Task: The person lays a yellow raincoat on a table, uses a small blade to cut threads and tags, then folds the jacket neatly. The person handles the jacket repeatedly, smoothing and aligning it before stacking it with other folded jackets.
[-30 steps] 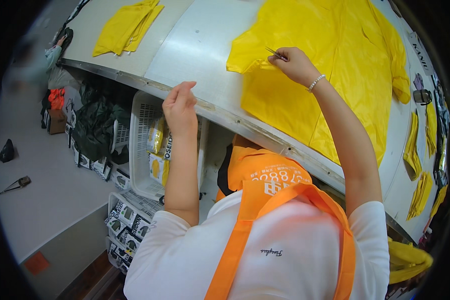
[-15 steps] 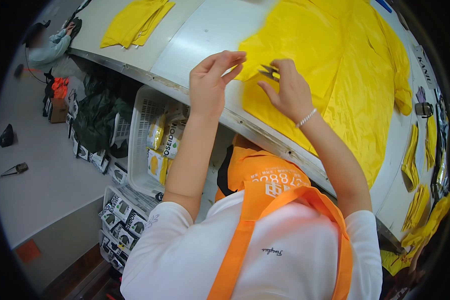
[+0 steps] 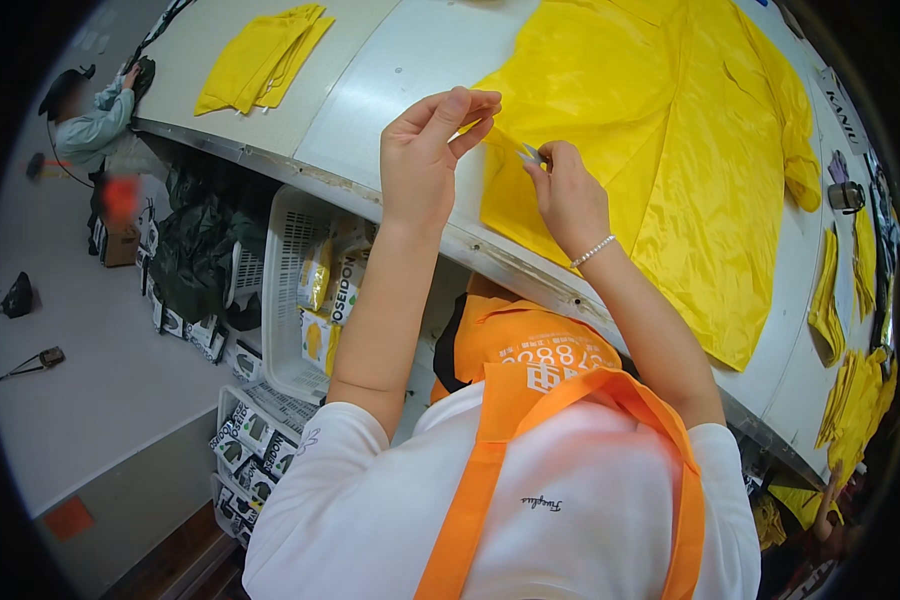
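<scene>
A yellow raincoat (image 3: 660, 170) lies spread over the table, its lower edge hanging near the front side. Over its left edge, my left hand (image 3: 425, 150) is raised with thumb and fingertips pinched together; what lies between them is too small to make out. To the right of it, my right hand (image 3: 572, 198) grips a small pair of thread snips (image 3: 531, 154). Their short pointed blades show past the fingers, toward the left hand and above the yellow cloth. The handles are hidden in the palm.
Folded yellow pieces (image 3: 260, 60) lie at the table's far left, more (image 3: 827, 300) at the right. Below the table edge (image 3: 370, 200) stands a white plastic basket (image 3: 275, 300) with packaged goods. Another person (image 3: 90, 115) is at the far left.
My right hand has drawn slightly down and left with the snips. My left hand stays pinched at nearly the same place. The view has shifted slightly.
</scene>
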Demonstrator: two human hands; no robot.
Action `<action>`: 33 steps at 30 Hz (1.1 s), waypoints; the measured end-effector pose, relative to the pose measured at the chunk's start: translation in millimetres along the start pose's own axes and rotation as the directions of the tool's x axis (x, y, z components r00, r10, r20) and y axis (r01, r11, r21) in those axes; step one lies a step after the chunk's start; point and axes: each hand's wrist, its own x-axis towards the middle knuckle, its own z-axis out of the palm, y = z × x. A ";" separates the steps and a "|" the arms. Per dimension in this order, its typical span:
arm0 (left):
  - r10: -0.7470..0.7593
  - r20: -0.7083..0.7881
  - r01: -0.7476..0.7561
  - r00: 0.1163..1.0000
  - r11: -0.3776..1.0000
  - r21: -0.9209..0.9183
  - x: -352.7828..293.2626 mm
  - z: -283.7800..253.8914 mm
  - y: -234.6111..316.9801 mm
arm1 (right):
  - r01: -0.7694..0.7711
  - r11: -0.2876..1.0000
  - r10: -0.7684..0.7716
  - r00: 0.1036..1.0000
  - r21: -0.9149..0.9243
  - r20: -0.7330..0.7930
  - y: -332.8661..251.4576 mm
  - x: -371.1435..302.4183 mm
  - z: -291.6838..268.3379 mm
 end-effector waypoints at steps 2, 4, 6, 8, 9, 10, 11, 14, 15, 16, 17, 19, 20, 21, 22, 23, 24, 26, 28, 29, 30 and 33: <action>-0.016 -0.002 0.016 1.000 1.000 -0.002 0.5 0.9 -1.6 | 0.021 1.000 -0.022 0.999 -0.015 -0.026 0.7 2.3 -1.1; -0.019 -0.007 0.019 1.000 1.000 0.000 0.5 1.0 -1.1 | 0.064 0.998 -0.065 0.998 -0.007 -0.022 -5.9 5.0 -2.1; -0.011 -0.009 0.011 1.000 1.000 0.003 0.9 3.8 0.4 | 0.123 0.992 -0.123 0.992 -0.020 -0.032 -10.2 6.2 -4.7; -0.007 0.005 0.007 1.000 1.000 0.010 0.8 6.4 1.1 | 0.195 0.979 -0.197 0.979 -0.055 -0.053 -13.2 4.2 -7.4; -0.004 0.010 0.003 1.000 1.000 0.013 0.6 7.6 1.6 | 0.186 0.980 -0.190 0.980 -0.066 -0.059 -14.1 3.1 -8.0; -0.003 0.021 0.003 1.000 1.000 0.000 1.0 8.9 1.8 | 0.177 0.981 -0.182 0.981 -0.076 -0.066 -14.2 1.9 -8.7; -0.003 0.033 0.004 0.999 1.000 -0.014 1.7 10.4 1.7 | 0.168 0.982 -0.174 0.982 -0.087 -0.072 -13.8 1.7 -9.3; -0.003 0.062 0.006 0.998 0.999 -0.037 1.3 13.1 1.0 | 0.166 0.980 -0.176 0.980 -0.112 -0.092 -6.3 7.4 -5.8; -0.003 0.068 0.006 0.998 0.999 -0.042 1.0 14.2 0.5 | 0.171 0.977 -0.183 0.979 -0.127 -0.085 -6.7 8.3 -6.0; -0.009 0.076 0.012 0.997 0.999 -0.042 1.1 15.6 0.6 | 0.176 0.974 -0.189 0.979 -0.141 -0.079 -7.6 9.3 -6.8; -0.015 0.084 0.019 0.996 0.999 -0.042 1.5 17.1 1.3 | 0.182 0.971 -0.195 0.978 -0.156 -0.073 -8.7 10.3 -7.9; -0.014 0.104 0.018 0.994 0.999 -0.038 3.2 21.2 2.9 | 0.237 0.950 -0.256 0.964 -0.205 -0.072 -10.4 14.4 -13.0; -0.010 0.118 0.014 0.993 0.999 -0.034 4.5 23.4 3.4 | 0.264 0.937 -0.286 0.955 -0.229 -0.071 -11.2 16.8 -15.8; -0.008 0.132 0.012 0.991 0.999 -0.030 5.3 25.3 3.4 | 0.278 0.924 -0.299 0.953 -0.263 -0.046 -11.8 19.7 -18.6; -0.009 0.134 0.012 0.991 1.000 -0.026 5.4 26.7 3.4 | 0.292 0.909 -0.311 0.950 -0.296 -0.021 -12.2 23.3 -21.1; -0.010 0.136 0.013 0.991 1.000 -0.022 5.5 27.8 3.3 | 0.306 0.893 -0.322 0.947 -0.329 0.005 -12.6 25.9 -22.7; -0.009 0.139 0.012 0.990 1.000 -0.019 6.1 29.0 3.8 | 0.332 0.881 -0.342 0.939 -0.337 0.030 -13.3 28.0 -23.7; -0.006 0.153 0.011 0.988 1.000 -0.028 8.1 30.8 5.0 | 0.384 0.854 -0.380 0.921 -0.350 0.082 -14.9 31.2 -25.2; -0.010 0.157 0.016 0.988 0.999 -0.036 9.9 33.4 5.0 | 0.399 0.840 -0.394 0.915 -0.369 0.091 -14.5 29.9 -27.8; -0.017 0.156 0.024 0.988 0.999 -0.039 10.8 35.4 5.0 | 0.406 0.832 -0.401 0.911 -0.378 0.096 -13.9 29.2 -29.3; -0.025 0.153 0.031 0.988 0.999 -0.041 11.0 36.5 5.1 | 0.400 0.832 -0.394 0.914 -0.385 0.098 -12.4 28.5 -29.6; -0.020 0.167 0.028 0.986 0.999 -0.044 10.4 37.7 4.9 | 0.386 0.828 -0.381 0.919 -0.407 0.095 -8.9 27.3 -30.5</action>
